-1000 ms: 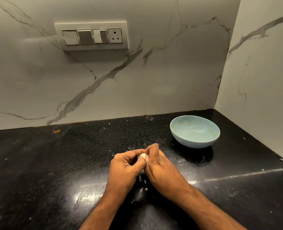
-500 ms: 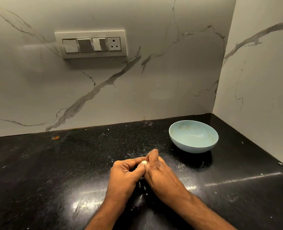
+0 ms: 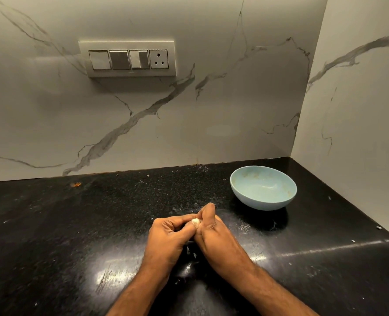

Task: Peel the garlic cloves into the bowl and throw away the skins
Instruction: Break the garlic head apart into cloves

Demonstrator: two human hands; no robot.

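Here the left hand [image 3: 166,236] is pinching one side of a garlic clove [image 3: 195,221] while the right hand [image 3: 214,233] is curling round the other, both hands pressed together low over the black counter [image 3: 52,224]. To do this step well, I judge the left should be steadying the clove while the right thumb is working under the papery skin and lifting it away in strips, without crushing the flesh. A few pale skin flecks [image 3: 194,255] are lying beneath the wrists. To the right, well apart, the blue bowl [image 3: 263,187] is sitting with no clove visible inside. Compared with a second ago, the grip is looking unchanged; only the camera is tilting, sliding the scene lower.
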